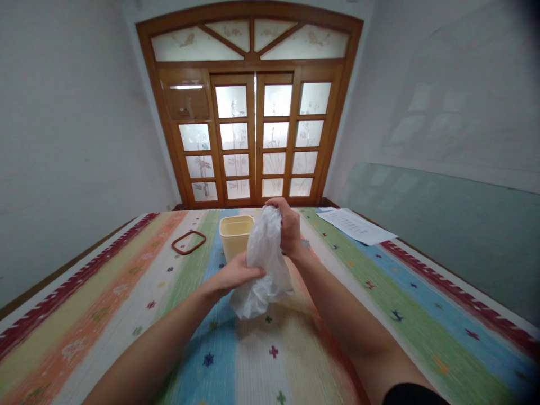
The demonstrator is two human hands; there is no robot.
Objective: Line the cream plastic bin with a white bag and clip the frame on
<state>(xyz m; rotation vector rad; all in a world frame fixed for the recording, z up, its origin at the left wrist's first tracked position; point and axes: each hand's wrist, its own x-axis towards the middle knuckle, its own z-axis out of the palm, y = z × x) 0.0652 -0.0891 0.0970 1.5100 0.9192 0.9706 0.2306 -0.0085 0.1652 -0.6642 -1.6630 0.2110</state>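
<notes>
A crumpled white plastic bag [262, 287] hangs between my two hands above the striped cloth. My right hand [287, 225] grips its gathered top, fingers closed. Lower down on the left side, my left hand [239, 272] pinches the bag, with the thumb across its front and the other fingers mostly hidden behind it. Just behind the bag and my left hand stands a cream-yellow plastic bin [234, 239], open at the top and partly covered by the bag. On the left lies a reddish-brown rounded rectangular ring [188, 242], touched by neither hand.
The table has a colourful striped cloth [169, 304]. Printed paper sheets [356, 225] lie at its back right. A pale green panel [442, 219] stands along the right wall. Beyond the table's far edge are wooden doors [255, 140] with glass panes.
</notes>
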